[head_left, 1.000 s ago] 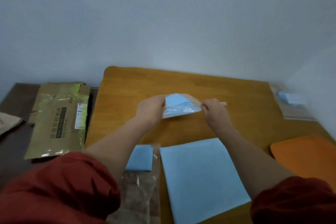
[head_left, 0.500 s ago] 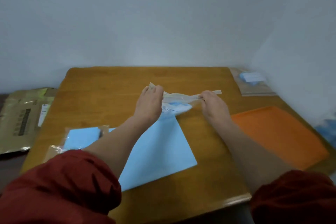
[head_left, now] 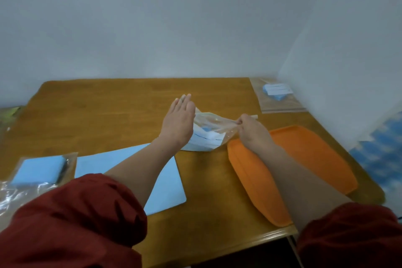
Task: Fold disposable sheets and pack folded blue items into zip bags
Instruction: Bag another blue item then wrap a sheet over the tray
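Pinch of the right hand (head_left: 253,131) sets the scene: its thumb and fingers are curled tight on the upper right corner of a clear zip bag (head_left: 217,124), and the end of the bag's closing strip pokes out just past the knuckles. The bag stretches leftward from that grip, sagging toward the wooden table (head_left: 108,111), and inside it, low and left of the pinch, sit the folded blue items (head_left: 208,138) in pale stacked layers. At the bag's far end from the grip stands the left hand (head_left: 179,124), fingers straight and together, gripping nothing; it lies against that end of the bag, though the contact itself is hidden behind the hand. Directly below the gripping wrist, toward the person, lies an orange tray (head_left: 315,154), with the right forearm passing over it. Left of the grip and nearer the person, a flat blue sheet (head_left: 167,187) rests on the table under the left forearm. Beyond the grip and to its right, at the table's far corner, a second zip bag (head_left: 280,106) lies flat with a folded blue piece inside. Far left of the grip, a third bag (head_left: 13,191) holds another blue pad. Both forearms emerge from red sleeves (head_left: 76,220).
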